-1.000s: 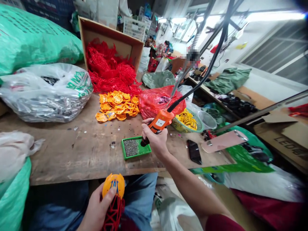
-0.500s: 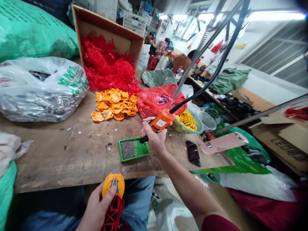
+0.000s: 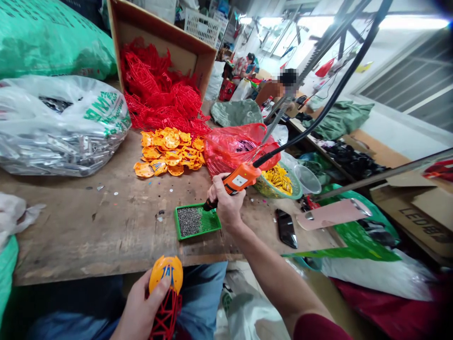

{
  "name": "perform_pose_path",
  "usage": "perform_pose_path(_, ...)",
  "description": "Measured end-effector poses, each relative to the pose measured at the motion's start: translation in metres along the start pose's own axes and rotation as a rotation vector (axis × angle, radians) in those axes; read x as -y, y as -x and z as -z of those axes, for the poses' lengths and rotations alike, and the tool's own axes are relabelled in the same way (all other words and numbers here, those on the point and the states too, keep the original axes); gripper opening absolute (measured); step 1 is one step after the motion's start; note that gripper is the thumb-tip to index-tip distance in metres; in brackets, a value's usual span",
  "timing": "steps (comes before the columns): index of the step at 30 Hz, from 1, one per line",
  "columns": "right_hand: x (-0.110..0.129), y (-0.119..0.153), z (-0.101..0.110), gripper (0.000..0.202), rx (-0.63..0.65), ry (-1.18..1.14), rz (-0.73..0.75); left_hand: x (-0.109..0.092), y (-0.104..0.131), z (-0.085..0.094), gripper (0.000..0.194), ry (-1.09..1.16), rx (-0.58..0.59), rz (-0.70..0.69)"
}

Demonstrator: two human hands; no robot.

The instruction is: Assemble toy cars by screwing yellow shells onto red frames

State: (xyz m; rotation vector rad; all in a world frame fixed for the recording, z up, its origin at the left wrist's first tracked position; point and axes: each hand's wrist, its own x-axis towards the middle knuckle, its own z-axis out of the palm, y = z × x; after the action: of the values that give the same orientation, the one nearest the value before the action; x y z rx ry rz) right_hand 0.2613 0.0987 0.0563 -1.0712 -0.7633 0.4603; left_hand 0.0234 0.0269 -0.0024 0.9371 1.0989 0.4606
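Low over my lap, my left hand [image 3: 141, 302] grips an orange plastic cover [image 3: 165, 276] with blue markings, the thumb pressed on its face. A red lattice plastic frame [image 3: 166, 314] extends below the cover, partly hidden by the fingers. My right hand [image 3: 228, 200] is wrapped around an orange and black electric screwdriver [image 3: 240, 178], whose cable runs up to the right. The screwdriver's dark tip end points down over a green perforated tray [image 3: 212, 222]. Small metal screws [image 3: 189, 221] are heaped in the tray's left part. Whether the tip touches any screw I cannot tell.
Behind the tray lie piled orange covers [image 3: 170, 151] and a tipped box [image 3: 159, 19] spilling red lattice frames [image 3: 163, 94]. A clear bag of metallic parts [image 3: 60, 141] sits left. To the right are a red bag [image 3: 226, 146], a basket of yellow parts [image 3: 278, 182] and a phone [image 3: 286, 228].
The screwdriver's tip end has shifted slightly left over the tray, toward the screws. My left hand keeps its hold on the orange cover. The view has tilted slightly.
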Motion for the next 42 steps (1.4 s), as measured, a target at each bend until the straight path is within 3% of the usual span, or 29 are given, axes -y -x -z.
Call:
perform_pose_path(12, -0.007, 0.001, 0.003, 0.028, -0.018, 0.037, -0.033, -0.002, 0.004, -0.007, 0.038, 0.068, -0.064, -0.028)
perform_pose_path(42, -0.009, 0.005, 0.004, 0.028, -0.02, 0.044, -0.029, 0.01, 0.002, -0.004, 0.046, 0.043, -0.091, -0.012)
